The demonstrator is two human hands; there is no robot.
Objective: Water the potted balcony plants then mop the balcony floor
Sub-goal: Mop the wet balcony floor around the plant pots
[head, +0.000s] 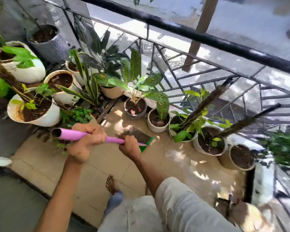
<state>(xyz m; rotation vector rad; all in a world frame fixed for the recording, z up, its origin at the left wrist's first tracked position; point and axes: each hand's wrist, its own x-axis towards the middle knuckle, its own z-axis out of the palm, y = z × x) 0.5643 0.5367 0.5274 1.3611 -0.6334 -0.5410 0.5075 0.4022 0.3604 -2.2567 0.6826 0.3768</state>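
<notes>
The pink mop handle (pixel 84 135) was gripped by both hands, the left hand (pixel 86 139) near its open top end and the right hand (pixel 129 147) lower down, with the dark mop head (pixel 137 133) on the tan floor tiles (pixel 166 158) between the two rows of pots. A broad stroke could, I judged, knock the small pots (pixel 157 120) lined along the railing (pixel 208 77) edge or snag low leaves. Open floor lay mostly toward the near edge, by the bare foot (pixel 112 182).
</notes>
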